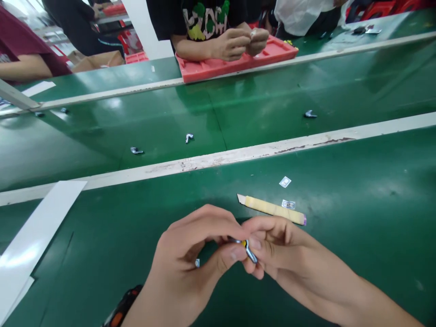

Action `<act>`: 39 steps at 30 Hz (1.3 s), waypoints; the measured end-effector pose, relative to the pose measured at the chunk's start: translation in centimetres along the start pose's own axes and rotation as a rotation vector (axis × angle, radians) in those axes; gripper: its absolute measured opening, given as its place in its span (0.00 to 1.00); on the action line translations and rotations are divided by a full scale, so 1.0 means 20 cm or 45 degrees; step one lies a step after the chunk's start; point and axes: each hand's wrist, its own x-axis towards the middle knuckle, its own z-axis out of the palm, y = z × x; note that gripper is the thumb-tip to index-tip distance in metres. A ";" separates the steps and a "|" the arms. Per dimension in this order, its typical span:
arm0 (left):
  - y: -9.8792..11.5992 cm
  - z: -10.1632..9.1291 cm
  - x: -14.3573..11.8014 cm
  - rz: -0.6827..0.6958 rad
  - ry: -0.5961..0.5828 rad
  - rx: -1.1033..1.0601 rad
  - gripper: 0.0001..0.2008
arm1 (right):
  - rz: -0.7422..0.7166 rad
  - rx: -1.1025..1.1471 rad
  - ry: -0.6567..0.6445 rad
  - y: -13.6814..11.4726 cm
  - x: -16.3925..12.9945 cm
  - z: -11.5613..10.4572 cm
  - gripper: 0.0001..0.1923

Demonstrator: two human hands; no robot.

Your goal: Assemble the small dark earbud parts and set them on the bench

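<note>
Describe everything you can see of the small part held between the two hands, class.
The small part is a tiny, shiny, silvery piece, metal by its look, with a yellow spot near its upper end and a slim stem slanting down to the right. It is pinched between the fingertips of the left hand and the right hand, above the green table. Fingers hide much of it, so its full shape is unclear.

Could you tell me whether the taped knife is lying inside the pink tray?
No, the taped knife lies on the green table near both hands, far from the pink tray.
</note>
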 end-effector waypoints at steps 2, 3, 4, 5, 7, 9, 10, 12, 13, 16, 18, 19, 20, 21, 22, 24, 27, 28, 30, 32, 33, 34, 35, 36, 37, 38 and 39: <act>-0.01 0.02 -0.01 0.175 0.058 0.226 0.17 | -0.006 -0.003 0.055 0.00 0.00 -0.01 0.06; -0.02 0.02 -0.01 0.244 0.077 0.321 0.16 | -0.015 -0.005 0.079 0.00 0.00 -0.01 0.07; -0.02 0.03 -0.01 0.285 0.095 0.398 0.16 | -0.029 -0.007 0.099 -0.01 0.00 -0.01 0.07; -0.02 0.03 -0.01 0.308 0.107 0.456 0.16 | -0.040 -0.010 0.114 -0.01 0.00 -0.01 0.06; -0.03 0.03 -0.02 0.331 0.119 0.549 0.17 | -0.065 -0.023 0.128 -0.01 0.00 -0.01 0.06; -0.03 0.03 -0.02 0.363 0.155 0.634 0.19 | -0.089 -0.058 0.135 -0.01 0.01 0.00 0.06; -0.03 0.03 -0.01 0.384 0.177 0.671 0.20 | -0.105 -0.087 0.137 -0.02 0.00 0.00 0.06; -0.03 0.03 -0.01 0.416 0.218 0.712 0.19 | -0.145 -0.152 0.128 -0.01 0.00 0.01 0.05; -0.03 0.03 -0.01 0.425 0.240 0.717 0.18 | -0.171 -0.186 0.121 -0.01 0.00 0.01 0.04; -0.02 0.05 -0.01 0.416 0.322 0.688 0.14 | -0.272 -0.284 0.112 -0.01 0.00 0.02 0.03; -0.02 0.06 -0.01 0.326 0.358 0.651 0.11 | -0.349 -0.353 0.130 -0.01 -0.01 0.02 0.02; -0.01 0.07 -0.02 0.270 0.365 0.626 0.10 | -0.382 -0.390 0.143 -0.01 -0.01 0.02 0.02; -0.01 0.07 -0.02 0.218 0.370 0.598 0.09 | -0.413 -0.427 0.160 0.00 -0.01 0.02 0.02; -0.01 0.08 -0.02 0.184 0.378 0.568 0.09 | -0.442 -0.462 0.178 0.00 -0.01 0.02 0.03; -0.02 0.08 -0.02 0.177 0.387 0.538 0.10 | -0.468 -0.494 0.196 0.00 -0.01 0.02 0.03; -0.02 0.09 -0.02 0.198 0.397 0.491 0.11 | -0.510 -0.544 0.219 0.00 -0.01 0.02 0.04; -0.03 0.09 -0.02 0.261 0.395 0.447 0.15 | -0.558 -0.565 0.230 0.00 -0.01 0.03 0.03; -0.03 0.09 -0.03 0.281 0.391 0.438 0.16 | -0.574 -0.559 0.225 0.00 -0.01 0.04 0.04; -0.04 0.08 -0.03 0.317 0.376 0.437 0.18 | -0.609 -0.531 0.208 0.00 -0.01 0.05 0.05; -0.04 0.08 -0.03 0.339 0.355 0.450 0.19 | -0.637 -0.500 0.195 0.00 -0.01 0.06 0.08; -0.04 0.08 -0.03 0.346 0.344 0.456 0.19 | -0.644 -0.489 0.196 0.00 -0.01 0.06 0.09; -0.04 0.08 -0.03 0.350 0.340 0.457 0.19 | -0.651 -0.484 0.201 0.00 -0.01 0.06 0.10; -0.05 0.08 -0.03 0.350 0.339 0.450 0.20 | -0.662 -0.481 0.207 0.00 -0.01 0.06 0.10; -0.05 0.08 -0.02 0.344 0.338 0.436 0.20 | -0.674 -0.482 0.212 0.00 -0.01 0.06 0.10; -0.05 0.08 -0.02 0.334 0.339 0.414 0.20 | -0.689 -0.483 0.216 0.00 -0.01 0.06 0.10; -0.05 0.08 -0.02 0.324 0.340 0.387 0.19 | -0.706 -0.484 0.215 0.00 -0.01 0.06 0.10; -0.05 0.08 -0.01 0.305 0.340 0.356 0.19 | -0.719 -0.484 0.213 0.01 -0.01 0.06 0.10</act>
